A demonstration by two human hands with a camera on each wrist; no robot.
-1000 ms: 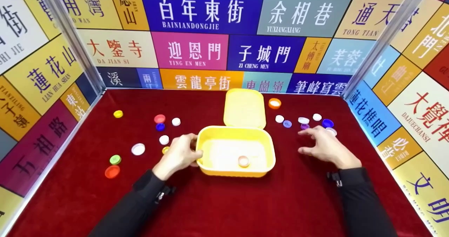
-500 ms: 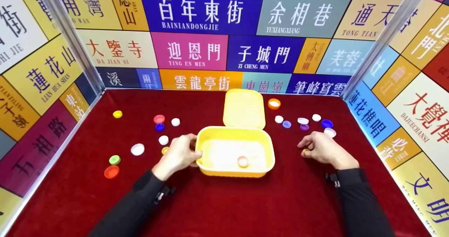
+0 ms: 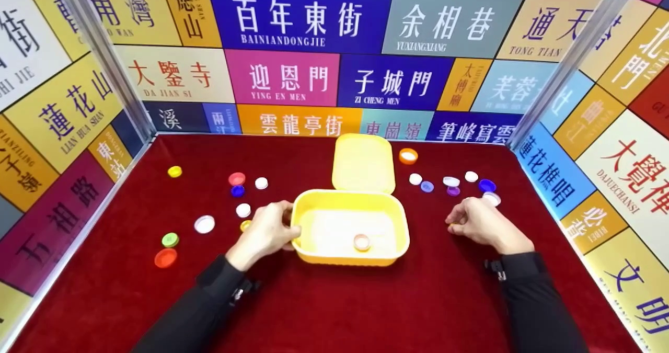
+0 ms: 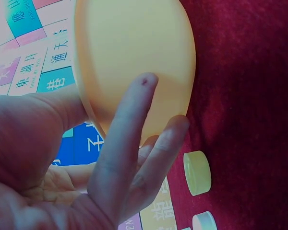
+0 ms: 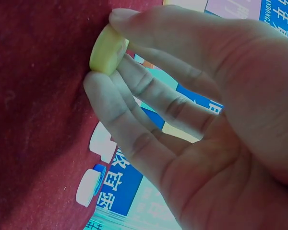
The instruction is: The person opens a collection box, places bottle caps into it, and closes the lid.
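Note:
A yellow plastic box (image 3: 349, 259) stands on the red cloth with its yellow lid (image 3: 363, 162) folded open behind it. My left hand (image 3: 265, 232) holds the box's left wall, fingers against the outside and thumb at the rim; the left wrist view shows this wall (image 4: 139, 43) close up. Inside the box lies a small orange-rimmed bottle cap (image 3: 361, 242). Right of the box, my right hand (image 3: 486, 225) pinches a yellow bottle cap (image 5: 105, 50) between thumb and fingertips, low over the cloth; in the head view the fingers mostly hide this cap.
Several bottle caps lie left of the box, among them a green cap (image 3: 170, 239) and a red cap (image 3: 165, 258). Others lie at the back right, such as an orange cap (image 3: 408, 156) and a blue cap (image 3: 487, 185). Printed panels (image 3: 285, 76) enclose the back and sides.
My right hand has come down a little toward the cloth, and its spread fingers have closed on the yellow bottle cap. My left hand keeps its hold on the box.

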